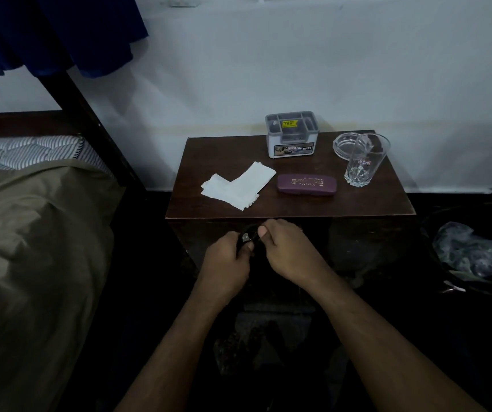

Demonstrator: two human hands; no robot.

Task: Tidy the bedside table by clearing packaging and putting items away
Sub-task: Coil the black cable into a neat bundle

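Observation:
Both hands meet just below the front edge of the dark wooden bedside table (pixel 357 200). My left hand (pixel 226 263) and my right hand (pixel 286 251) together grip a small dark object (pixel 247 237); the dim light hides what it is. On the tabletop lie white folded papers (pixel 238 182), a purple spectacle case (pixel 306 184), a grey-and-white organiser box (pixel 292 135), a drinking glass (pixel 365 160) and a glass ashtray (pixel 345 144) behind it.
A bed with an olive cover (pixel 30 248) and dark frame post (pixel 90 126) stands to the left. A dark bin with a plastic bag (pixel 470 254) sits on the floor at the right. The white wall lies behind the table.

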